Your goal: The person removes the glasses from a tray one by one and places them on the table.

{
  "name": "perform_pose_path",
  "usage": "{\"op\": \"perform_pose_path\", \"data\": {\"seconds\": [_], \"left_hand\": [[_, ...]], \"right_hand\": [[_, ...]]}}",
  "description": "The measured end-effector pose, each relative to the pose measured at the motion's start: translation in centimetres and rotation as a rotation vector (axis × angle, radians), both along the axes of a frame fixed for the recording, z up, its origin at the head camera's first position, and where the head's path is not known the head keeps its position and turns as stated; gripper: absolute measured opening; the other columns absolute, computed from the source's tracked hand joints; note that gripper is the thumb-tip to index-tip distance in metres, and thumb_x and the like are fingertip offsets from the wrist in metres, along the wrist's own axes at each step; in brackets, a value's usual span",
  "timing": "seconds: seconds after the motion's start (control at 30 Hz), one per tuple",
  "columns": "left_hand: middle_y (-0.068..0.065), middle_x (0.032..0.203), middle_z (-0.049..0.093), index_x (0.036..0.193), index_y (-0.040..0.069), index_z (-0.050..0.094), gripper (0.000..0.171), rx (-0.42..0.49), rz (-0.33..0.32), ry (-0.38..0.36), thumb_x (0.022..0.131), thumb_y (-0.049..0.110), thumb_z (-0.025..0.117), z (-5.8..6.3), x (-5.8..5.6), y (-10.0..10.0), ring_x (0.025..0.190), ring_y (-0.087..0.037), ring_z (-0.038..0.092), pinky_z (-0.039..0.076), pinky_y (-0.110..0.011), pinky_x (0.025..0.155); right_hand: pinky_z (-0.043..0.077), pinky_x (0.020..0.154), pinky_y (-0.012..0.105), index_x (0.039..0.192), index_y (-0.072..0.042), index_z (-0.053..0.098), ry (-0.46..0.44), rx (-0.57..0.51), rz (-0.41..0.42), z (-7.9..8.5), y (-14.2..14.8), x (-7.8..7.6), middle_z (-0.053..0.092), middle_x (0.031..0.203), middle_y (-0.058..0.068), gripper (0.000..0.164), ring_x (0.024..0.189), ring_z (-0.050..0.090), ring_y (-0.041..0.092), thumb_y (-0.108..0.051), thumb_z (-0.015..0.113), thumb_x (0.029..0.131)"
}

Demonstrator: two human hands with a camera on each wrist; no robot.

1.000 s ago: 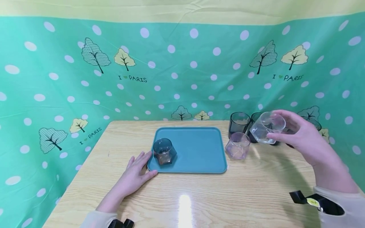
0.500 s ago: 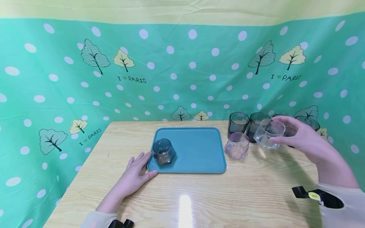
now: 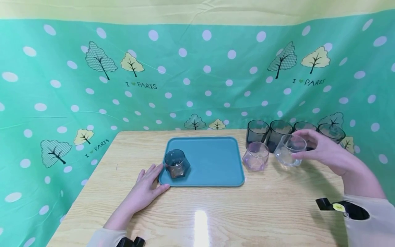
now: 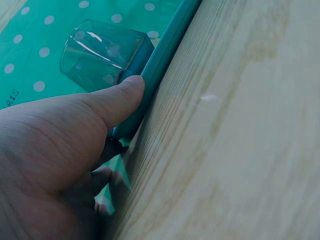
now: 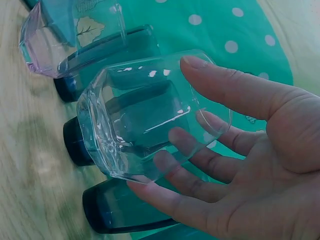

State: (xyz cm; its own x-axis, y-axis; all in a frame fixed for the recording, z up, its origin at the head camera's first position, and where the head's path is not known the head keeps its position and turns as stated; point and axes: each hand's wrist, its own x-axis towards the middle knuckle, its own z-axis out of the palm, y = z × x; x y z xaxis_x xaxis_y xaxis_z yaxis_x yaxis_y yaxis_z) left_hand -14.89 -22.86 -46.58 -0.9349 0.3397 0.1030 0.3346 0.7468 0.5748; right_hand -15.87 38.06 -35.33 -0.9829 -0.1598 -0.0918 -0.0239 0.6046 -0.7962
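Note:
In the head view my right hand (image 3: 327, 152) grips a clear faceted glass (image 3: 289, 152), upright and low over the table at the right. The right wrist view shows the thumb on one side of this clear glass (image 5: 145, 115) and the fingers round the other. My left hand (image 3: 145, 190) rests at the front left corner of a blue tray (image 3: 213, 164), its thumb along the front rim and its fingers at the left side. A smoky grey glass (image 3: 177, 164) stands on the tray's left part. Just left of the held glass is a pale purple faceted glass (image 3: 256, 157).
Behind the held glass, several dark tumblers stand in a row, among them a dark tumbler (image 3: 257, 132) at the left end and another dark tumbler (image 3: 331, 132) at the right. A polka-dot curtain (image 3: 197, 75) hangs along the table's (image 3: 172, 219) back edge.
My right hand has lowered the clear glass toward the table, and the glass has gone from tilted to upright. The left hand and the tray have stayed in place.

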Motion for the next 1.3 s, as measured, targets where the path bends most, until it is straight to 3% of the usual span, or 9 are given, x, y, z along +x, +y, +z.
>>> {"op": "perform_pose_path", "data": {"seconds": [0.17, 0.23, 0.5, 1.0, 1.3], "left_hand": [[-0.019, 0.172, 0.043, 0.170, 0.000, 0.039, 0.089, 0.002, 0.001, -0.001, 0.104, 0.045, 0.078, 0.1, -0.1, 0.0, 0.165, -0.046, 0.024, 0.002, -0.069, 0.132], [-0.019, 0.172, 0.043, 0.170, 0.000, 0.039, 0.089, 0.003, 0.002, -0.004, 0.104, 0.046, 0.078, 0.1, -0.1, 0.0, 0.165, -0.046, 0.024, 0.002, -0.068, 0.132], [-0.020, 0.172, 0.044, 0.169, 0.000, 0.040, 0.088, 0.004, 0.001, -0.001, 0.104, 0.044, 0.079, 0.1, -0.1, 0.0, 0.164, -0.047, 0.025, 0.002, -0.069, 0.132], [-0.020, 0.171, 0.045, 0.169, 0.000, 0.041, 0.087, 0.012, 0.000, -0.006, 0.104, 0.041, 0.080, 0.3, 0.1, 0.2, 0.164, -0.047, 0.024, 0.001, -0.070, 0.132], [-0.021, 0.171, 0.045, 0.168, -0.001, 0.041, 0.086, 0.018, -0.001, -0.007, 0.104, 0.040, 0.080, 0.4, 0.2, 0.3, 0.164, -0.048, 0.025, 0.001, -0.070, 0.132]], "right_hand": [[0.052, 0.093, 0.014, 0.165, 0.002, 0.033, -0.020, -0.013, 0.018, -0.6, 0.2, -0.3, 0.045, 0.162, 0.027, 0.083, 0.128, 0.052, 0.004, -0.014, 0.083, 0.101], [0.052, 0.093, 0.014, 0.164, 0.003, 0.032, -0.029, -0.013, 0.025, -0.8, 0.2, -0.3, 0.046, 0.161, 0.027, 0.083, 0.125, 0.053, 0.002, -0.014, 0.083, 0.101], [0.050, 0.091, 0.015, 0.162, 0.004, 0.035, -0.036, 0.031, 0.039, -0.9, -0.6, -0.2, 0.047, 0.158, 0.030, 0.085, 0.141, 0.048, 0.046, -0.019, 0.086, 0.099], [0.054, 0.092, 0.020, 0.154, 0.004, 0.042, -0.053, 0.021, 0.058, -1.9, -1.3, -0.7, 0.053, 0.151, 0.027, 0.075, 0.132, 0.055, 0.033, -0.017, 0.087, 0.098], [0.053, 0.092, 0.019, 0.154, 0.005, 0.041, -0.057, 0.013, 0.064, -2.1, -1.1, -0.8, 0.053, 0.152, 0.028, 0.078, 0.135, 0.052, 0.039, -0.018, 0.089, 0.097]]}}
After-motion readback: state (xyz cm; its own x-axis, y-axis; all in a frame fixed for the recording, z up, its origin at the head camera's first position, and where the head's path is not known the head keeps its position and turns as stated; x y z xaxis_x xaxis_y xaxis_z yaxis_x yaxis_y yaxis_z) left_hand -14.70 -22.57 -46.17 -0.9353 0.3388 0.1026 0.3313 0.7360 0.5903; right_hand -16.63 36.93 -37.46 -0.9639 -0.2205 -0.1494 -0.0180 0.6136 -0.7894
